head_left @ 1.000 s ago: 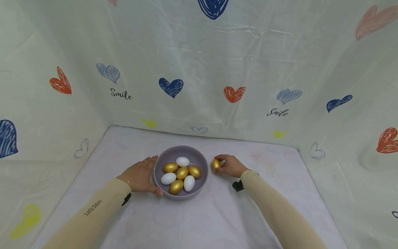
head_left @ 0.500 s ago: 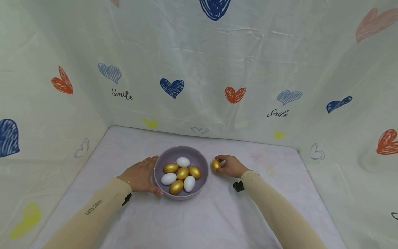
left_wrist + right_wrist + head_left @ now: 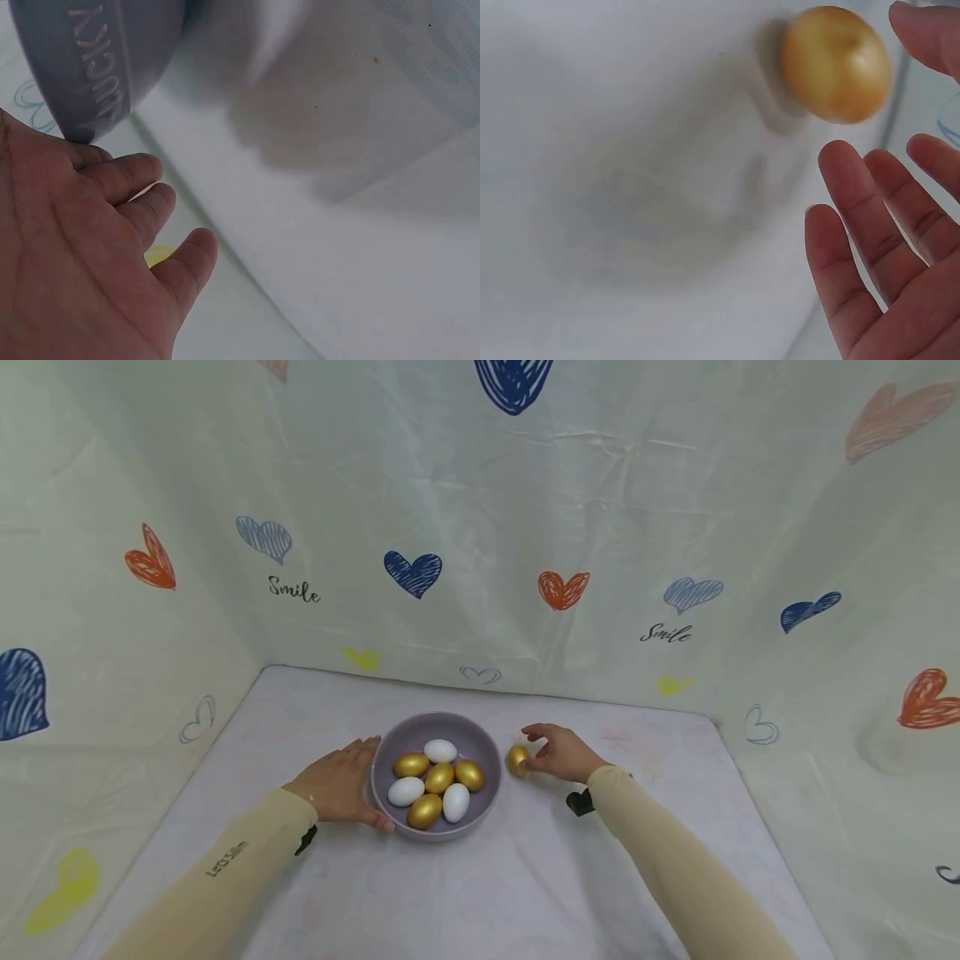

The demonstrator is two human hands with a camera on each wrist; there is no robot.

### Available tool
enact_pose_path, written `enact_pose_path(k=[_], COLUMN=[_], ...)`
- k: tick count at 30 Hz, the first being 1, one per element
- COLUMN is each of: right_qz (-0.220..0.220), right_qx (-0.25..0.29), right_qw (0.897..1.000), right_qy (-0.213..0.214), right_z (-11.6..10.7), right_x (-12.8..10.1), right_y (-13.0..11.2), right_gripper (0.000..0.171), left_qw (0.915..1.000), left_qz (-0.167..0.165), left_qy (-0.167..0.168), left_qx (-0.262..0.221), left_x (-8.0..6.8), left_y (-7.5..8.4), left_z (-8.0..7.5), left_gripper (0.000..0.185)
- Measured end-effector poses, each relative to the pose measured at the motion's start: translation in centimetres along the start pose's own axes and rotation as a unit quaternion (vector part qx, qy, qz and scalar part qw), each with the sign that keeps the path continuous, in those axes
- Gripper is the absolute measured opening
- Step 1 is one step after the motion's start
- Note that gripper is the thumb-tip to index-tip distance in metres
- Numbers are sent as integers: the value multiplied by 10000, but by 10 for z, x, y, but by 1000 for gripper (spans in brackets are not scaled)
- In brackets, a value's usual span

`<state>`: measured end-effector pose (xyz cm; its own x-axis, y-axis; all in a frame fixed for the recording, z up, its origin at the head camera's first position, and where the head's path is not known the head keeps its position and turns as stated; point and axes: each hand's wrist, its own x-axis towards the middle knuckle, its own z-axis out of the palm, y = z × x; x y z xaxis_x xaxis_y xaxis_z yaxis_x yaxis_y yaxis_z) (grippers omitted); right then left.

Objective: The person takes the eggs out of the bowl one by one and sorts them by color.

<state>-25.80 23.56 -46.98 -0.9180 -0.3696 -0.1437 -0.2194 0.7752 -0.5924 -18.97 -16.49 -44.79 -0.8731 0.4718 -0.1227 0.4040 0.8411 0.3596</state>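
Note:
A round mauve bowl [image 3: 480, 737] stands on the table with three white eggs [image 3: 406, 792] and several gold eggs [image 3: 424, 812] inside. Against its left side my left hand [image 3: 341, 782] rests with extended fingers and the thumb near the front rim. The left wrist view has raised lettering on the bowl's wall [image 3: 97, 60], with the fingers touching low on it. Just right of the bowl, a lone gold egg [image 3: 517, 760] lies on the table. My right hand [image 3: 562, 753] is beside this egg, its fingers spread apart; the right wrist view shows a gap between fingertips and egg.
A pale cloth covers the table [image 3: 450, 902]. Behind and at both sides hangs a light curtain [image 3: 480, 510] printed with hearts and the word Smile. The table's back edge meets the curtain beyond the bowl.
My right hand has let go of the gold egg, spread its fingers and drawn slightly back to the right. The left hand and the bowl hold their place.

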Motion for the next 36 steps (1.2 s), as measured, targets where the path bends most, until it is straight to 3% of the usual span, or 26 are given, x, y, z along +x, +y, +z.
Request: enact_pose_path(k=[9, 15, 20, 26, 32, 36], right_qz=[-550, -955, -1510, -1646, -1550, -1659], right_qx=[-379, -595, -1023, -1196, -1412, -1715], right_qw=[9978, 9932, 9807, 9749, 9734, 9668], right_qy=[43, -299, -709, -908, -921, -912], right_z=[-18, -6, 7, 16, 22, 26], right_x=[2, 9, 11, 13, 13, 14], right_y=[-43, -84, -108, -119, -116, -115], right_gripper=[64, 65, 61, 56, 57, 55], left_qw=[10000, 10000, 10000, 10000, 9999, 10000], left_qz=[-17, -42, -7, -3, 13, 46], left_qy=[13, -1, 4, -14, -21, 23], left_qx=[-61, -61, -64, -97, -101, -19], left_x=[-2, -2, -2, -3, -3, -3], left_y=[-3, -4, -2, 1, 3, 3], left_z=[1, 2, 0, -2, -4, -4], left_gripper=[136, 136, 136, 134, 134, 135])
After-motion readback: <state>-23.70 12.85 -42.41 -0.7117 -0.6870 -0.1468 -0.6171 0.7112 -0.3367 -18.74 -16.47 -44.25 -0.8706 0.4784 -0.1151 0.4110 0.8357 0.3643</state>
